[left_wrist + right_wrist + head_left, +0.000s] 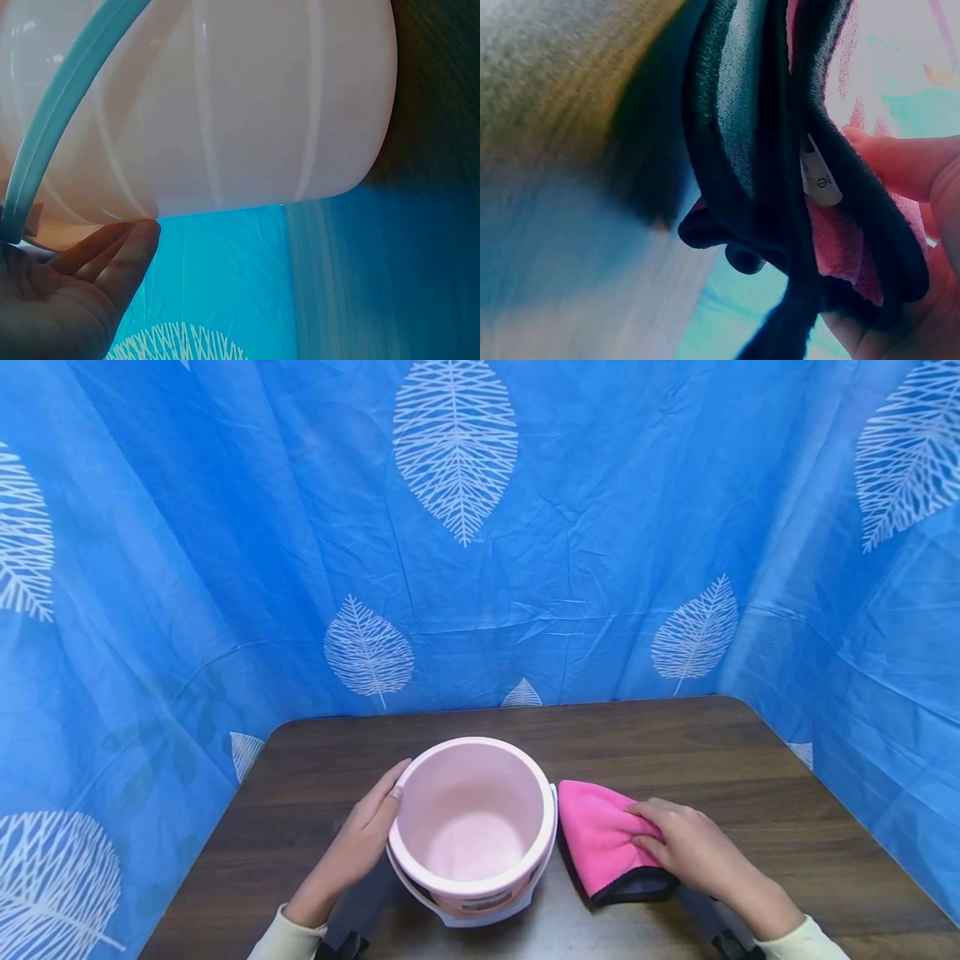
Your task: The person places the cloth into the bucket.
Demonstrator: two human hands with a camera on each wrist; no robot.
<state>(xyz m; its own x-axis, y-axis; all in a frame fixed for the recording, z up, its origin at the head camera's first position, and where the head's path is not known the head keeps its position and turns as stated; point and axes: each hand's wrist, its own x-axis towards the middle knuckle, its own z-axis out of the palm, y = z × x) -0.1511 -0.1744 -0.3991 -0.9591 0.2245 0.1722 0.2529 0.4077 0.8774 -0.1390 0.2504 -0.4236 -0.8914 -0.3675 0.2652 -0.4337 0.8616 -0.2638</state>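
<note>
A pale pink bucket stands upright on the table, its inside bare. My left hand rests against its left side near the rim, thumb at the rim's edge. In the left wrist view, fairly straight fingers touch the bucket's outer wall, close to the handle. To the right of the bucket, my right hand pinches a folded pink cloth with dark edging. The right wrist view shows the cloth's layered dark edges and a small white tag, with the thumb on its pink face.
The dark wood-grain table extends around the bucket and cloth, with rounded far corners. Behind it and along both sides hangs a blue curtain printed with white leaves.
</note>
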